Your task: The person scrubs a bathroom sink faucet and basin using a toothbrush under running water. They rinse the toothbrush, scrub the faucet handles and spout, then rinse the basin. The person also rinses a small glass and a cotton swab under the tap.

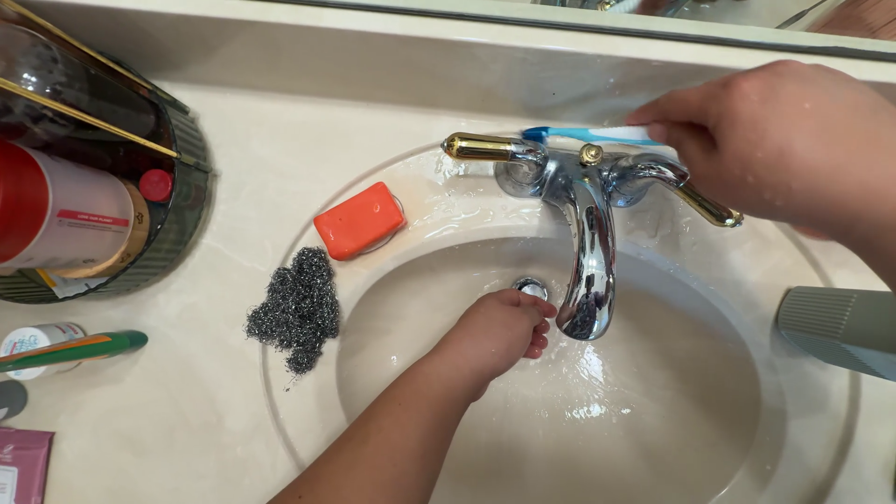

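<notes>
Two hands work at the sink: right hand (793,140) grips a blue toothbrush (583,135) behind the tap (586,243), scrubbing; left hand (504,327), loosely curled and empty, rests below the spout. Next, brush around the handles.

The left hand (499,331) reaches down into the wet cream sink (653,439), fingers curled just under the chrome faucet spout (590,271). The right hand (784,140) pinches a blue-and-white toothbrush (583,135) lying across the gold-tipped faucet handles. On the sink's left rim sit an orange soap bar (358,219) and a steel wool scourer (297,306).
</notes>
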